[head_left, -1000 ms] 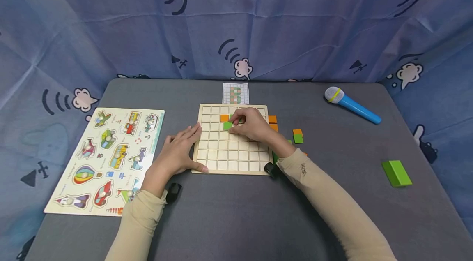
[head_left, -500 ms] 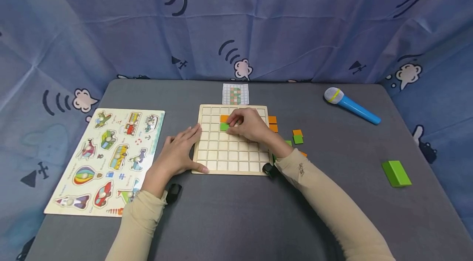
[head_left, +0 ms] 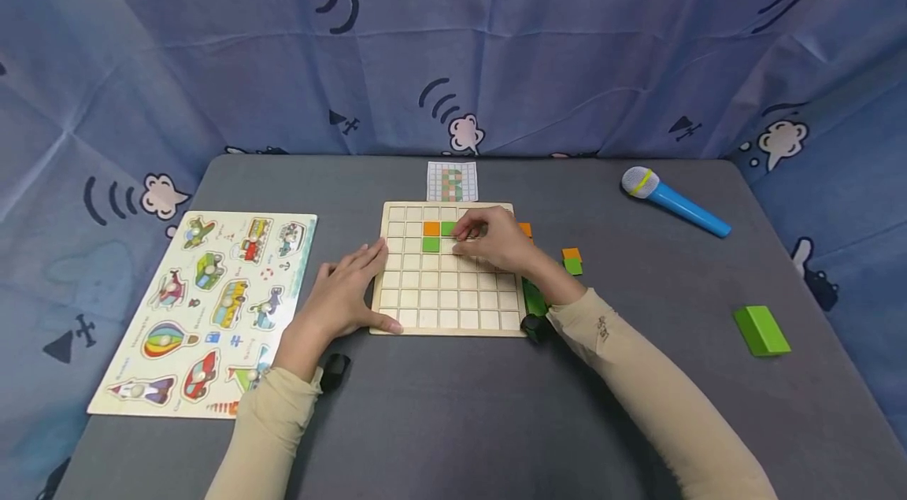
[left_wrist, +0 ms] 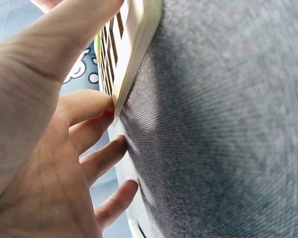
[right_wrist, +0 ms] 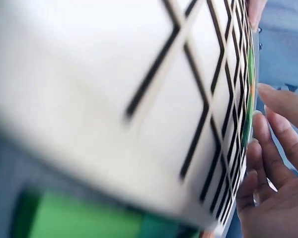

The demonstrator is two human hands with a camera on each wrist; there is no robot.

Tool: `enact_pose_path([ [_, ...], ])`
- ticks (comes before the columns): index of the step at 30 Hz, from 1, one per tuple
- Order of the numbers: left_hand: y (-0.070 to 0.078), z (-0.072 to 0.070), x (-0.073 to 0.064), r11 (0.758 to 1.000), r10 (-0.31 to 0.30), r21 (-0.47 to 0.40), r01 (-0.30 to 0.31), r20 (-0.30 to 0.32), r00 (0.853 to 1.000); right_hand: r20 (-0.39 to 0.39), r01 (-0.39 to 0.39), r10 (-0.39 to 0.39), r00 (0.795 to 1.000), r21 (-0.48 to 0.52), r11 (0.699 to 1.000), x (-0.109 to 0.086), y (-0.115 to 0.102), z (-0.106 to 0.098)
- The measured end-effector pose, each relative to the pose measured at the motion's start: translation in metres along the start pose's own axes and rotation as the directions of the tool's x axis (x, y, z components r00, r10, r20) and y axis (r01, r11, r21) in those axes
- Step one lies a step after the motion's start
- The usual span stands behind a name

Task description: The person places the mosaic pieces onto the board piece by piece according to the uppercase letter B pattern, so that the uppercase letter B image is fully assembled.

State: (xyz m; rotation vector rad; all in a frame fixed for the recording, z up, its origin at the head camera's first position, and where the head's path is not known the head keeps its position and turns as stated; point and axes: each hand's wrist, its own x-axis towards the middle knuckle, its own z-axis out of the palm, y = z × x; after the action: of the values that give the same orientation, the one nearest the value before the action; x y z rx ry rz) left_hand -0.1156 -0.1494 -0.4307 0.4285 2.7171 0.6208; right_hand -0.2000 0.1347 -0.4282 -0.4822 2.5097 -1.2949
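Note:
A wooden grid board [head_left: 428,299] lies on the table. My left hand [head_left: 340,291] rests at its left edge, fingers spread along the side and thumb on the near-left corner. In the left wrist view, those fingers [left_wrist: 92,106] touch the rim. Over the board's upper middle hovers my right hand [head_left: 499,238], bent at the fingers. The right wrist view shows its thumb and fingers [right_wrist: 273,141] apart, with no tile visible between them. Just left of it sit an orange tile [head_left: 431,229], a green tile [head_left: 431,244] below that, and another green tile [head_left: 448,228] beside the orange one.
A printed pattern card [head_left: 452,182] lies behind the board. Loose orange and green tiles [head_left: 572,267] lie to its right, some hidden by my right arm. A vehicle puzzle board [head_left: 205,311] is at left; a toy microphone [head_left: 676,201] and green block [head_left: 761,331] are at right.
The lower green tile slid slightly left into its square under the orange tile. My right hand then let go and moved right, uncovering the other green tile. My left hand stayed put.

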Motion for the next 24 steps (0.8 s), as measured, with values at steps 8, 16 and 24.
enact_pose_path([
  [8,0.0,0.001,-0.001,1.0,-0.001,-0.01,0.001,-0.006,1.0,0.004,-0.072,0.072,0.997,-0.024,0.997,-0.019,0.015,-0.027],
  [16,0.001,0.001,0.0,1.0,-0.002,-0.001,0.002,-0.003,1.0,0.052,-0.078,0.081,0.995,-0.063,0.995,-0.035,0.031,-0.054],
  [24,0.0,0.002,0.0,1.0,-0.001,0.001,0.001,-0.006,1.0,0.104,-0.081,0.094,0.99,-0.123,0.989,-0.041,0.038,-0.072],
])
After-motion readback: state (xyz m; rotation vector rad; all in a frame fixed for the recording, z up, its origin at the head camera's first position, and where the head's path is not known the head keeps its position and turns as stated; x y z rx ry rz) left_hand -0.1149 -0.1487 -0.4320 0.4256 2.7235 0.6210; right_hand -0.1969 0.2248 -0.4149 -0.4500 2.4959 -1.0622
